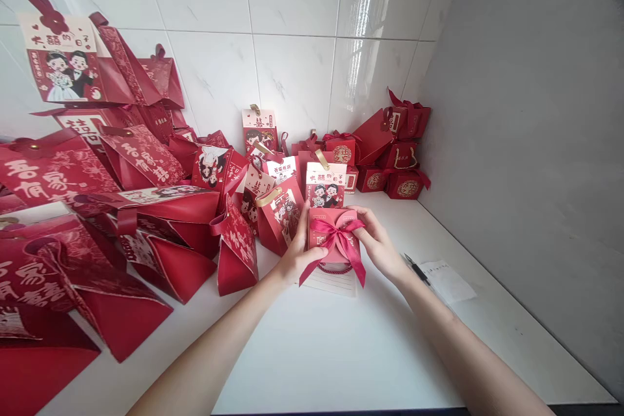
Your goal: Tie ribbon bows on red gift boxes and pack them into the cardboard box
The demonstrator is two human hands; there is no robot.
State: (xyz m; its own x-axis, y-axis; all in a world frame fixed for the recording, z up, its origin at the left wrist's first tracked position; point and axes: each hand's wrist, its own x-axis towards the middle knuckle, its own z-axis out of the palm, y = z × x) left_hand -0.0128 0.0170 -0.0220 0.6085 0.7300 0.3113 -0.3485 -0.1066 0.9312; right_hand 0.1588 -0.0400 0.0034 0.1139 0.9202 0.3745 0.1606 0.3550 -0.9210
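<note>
Between my two hands is a red gift box [334,220] with a dark pink ribbon bow [338,237] on its face and a twisted cord handle below. My left hand [298,252] grips its left side, thumb on the front near the ribbon. On the right side my right hand [376,239] holds the box, its fingers curled around the upper edge. Lined paper [331,281] lies on the white table [341,351] partly under the box. Just behind stands a box printed with a cartoon couple [325,192].
Many red boxes [141,156] are piled on the left, some close to my left forearm. More boxes [404,156] are stacked in the back right corner. A black pen [416,268] and a paper slip [448,281] lie right. Tiled wall [292,65] behind, grey wall [526,143] right.
</note>
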